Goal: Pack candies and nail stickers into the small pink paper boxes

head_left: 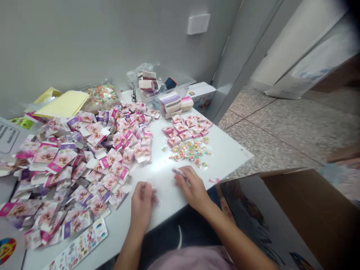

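Note:
My right hand (pixel 194 189) is over the front of the white table (pixel 168 208). Its thumb and fingers pinch a small printed box (pixel 178 172), blurred and partly covered. My left hand (pixel 142 204) is to the left of it, just above the tabletop, fingers curled in; whatever they may hold is hidden. Beyond the right hand lie several small clear packets with colourful bits (pixel 191 152). Behind these sit several closed pink-and-white boxes (pixel 182 129). A big heap of open, partly flattened pink and purple cartons (pixel 95 157) spreads left of my left hand.
At the back stand a clear tub (pixel 180 84), stacked layered bundles (pixel 170 103), a tray of colourful packets (pixel 99 93) and yellow paper (pixel 63 105). A sticker sheet (pixel 81 245) lies front left. A large open cardboard box (pixel 303 213) is by the table's right edge.

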Demonstrator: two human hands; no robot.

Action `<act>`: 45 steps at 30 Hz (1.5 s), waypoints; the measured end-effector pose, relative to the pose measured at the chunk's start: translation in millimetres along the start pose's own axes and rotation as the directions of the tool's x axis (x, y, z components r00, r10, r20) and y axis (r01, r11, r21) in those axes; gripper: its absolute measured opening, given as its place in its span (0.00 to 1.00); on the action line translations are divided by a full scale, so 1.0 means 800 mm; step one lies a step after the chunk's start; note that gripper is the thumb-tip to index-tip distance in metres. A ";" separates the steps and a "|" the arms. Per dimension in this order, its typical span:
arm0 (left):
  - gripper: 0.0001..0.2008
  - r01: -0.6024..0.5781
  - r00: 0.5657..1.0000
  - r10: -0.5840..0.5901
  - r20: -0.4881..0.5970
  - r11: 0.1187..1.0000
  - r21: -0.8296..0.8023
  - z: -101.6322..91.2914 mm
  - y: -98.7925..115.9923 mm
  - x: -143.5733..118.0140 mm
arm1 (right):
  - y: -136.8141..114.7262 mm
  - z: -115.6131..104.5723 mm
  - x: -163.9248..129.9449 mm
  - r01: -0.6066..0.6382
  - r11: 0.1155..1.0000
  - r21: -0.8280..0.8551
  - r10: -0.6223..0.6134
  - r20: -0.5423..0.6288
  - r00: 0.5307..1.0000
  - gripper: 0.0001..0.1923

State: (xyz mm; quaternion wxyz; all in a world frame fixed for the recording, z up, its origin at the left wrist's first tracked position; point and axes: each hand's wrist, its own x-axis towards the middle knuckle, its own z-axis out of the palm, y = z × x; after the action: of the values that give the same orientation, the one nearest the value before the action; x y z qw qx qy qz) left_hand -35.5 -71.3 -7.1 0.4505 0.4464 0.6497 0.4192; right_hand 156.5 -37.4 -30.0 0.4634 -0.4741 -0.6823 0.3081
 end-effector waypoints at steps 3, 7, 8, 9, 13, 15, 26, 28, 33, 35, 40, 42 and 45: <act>0.19 -0.001 0.995 0.002 0.099 1.000 -0.006 -0.003 0.001 -0.009 | -0.013 0.004 0.000 -0.158 0.979 0.130 0.158 0.016 0.987 0.17; 0.27 0.006 0.946 -0.023 0.322 0.999 0.054 -0.002 0.008 -0.019 | -0.045 -0.002 -0.004 -0.290 0.864 0.411 0.256 0.137 0.957 0.11; 0.28 0.028 0.942 -0.038 0.333 0.999 0.033 -0.002 0.010 -0.021 | -0.053 -0.005 -0.004 -0.296 0.841 0.453 0.257 0.147 0.955 0.11; 0.28 0.051 0.940 -0.050 0.339 0.999 0.007 -0.001 0.011 -0.023 | -0.061 -0.008 -0.004 -0.290 0.834 0.469 0.249 0.148 0.957 0.10; 0.27 0.131 0.902 -0.102 0.419 0.991 -0.041 -0.002 0.017 -0.028 | -0.078 -0.018 0.002 -0.161 0.931 0.327 0.085 0.233 0.969 0.07; 0.25 0.159 0.884 -0.107 0.456 0.984 -0.077 -0.004 0.019 -0.029 | -0.080 -0.018 0.006 -0.090 0.961 0.263 0.008 0.295 0.955 0.06; 0.18 -0.081 0.820 0.025 0.572 0.994 0.073 -0.014 0.030 -0.027 | -0.100 -0.055 0.039 0.107 0.993 0.044 -0.110 0.648 0.753 0.10; 0.19 -0.127 0.792 0.053 0.608 0.989 0.079 -0.016 0.033 -0.026 | -0.105 -0.052 0.040 0.163 0.986 -0.018 -0.109 0.671 0.734 0.10; 0.24 -0.038 0.714 0.029 0.699 0.999 -0.003 -0.025 0.030 -0.022 | -0.094 -0.021 0.010 0.251 0.966 -0.059 -0.187 0.508 0.841 0.09; 0.17 0.068 0.698 -0.015 0.716 0.997 -0.046 -0.026 0.028 -0.022 | -0.085 -0.011 -0.006 0.200 0.979 -0.047 -0.173 0.332 0.927 0.12; 0.15 0.141 0.790 -0.027 0.613 0.981 -0.137 -0.021 0.026 -0.026 | -0.081 -0.010 -0.027 0.221 0.973 -0.065 -0.176 0.410 0.895 0.25; 0.14 0.135 0.804 -0.025 0.594 0.981 -0.142 -0.019 0.026 -0.029 | -0.085 -0.014 -0.027 0.269 0.961 -0.061 -0.194 0.545 0.816 0.32; 0.14 0.113 0.820 0.041 0.570 0.966 -0.231 -0.017 0.025 -0.034 | -0.090 -0.017 -0.024 0.220 0.974 -0.050 -0.163 0.517 0.840 0.29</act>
State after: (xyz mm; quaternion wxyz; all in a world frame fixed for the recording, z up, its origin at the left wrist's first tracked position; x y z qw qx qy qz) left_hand -39.4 -94.1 20.5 0.6854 0.4773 0.4341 0.3376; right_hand 145.0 -81.3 30.5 0.2689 -0.3292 -0.8400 0.3373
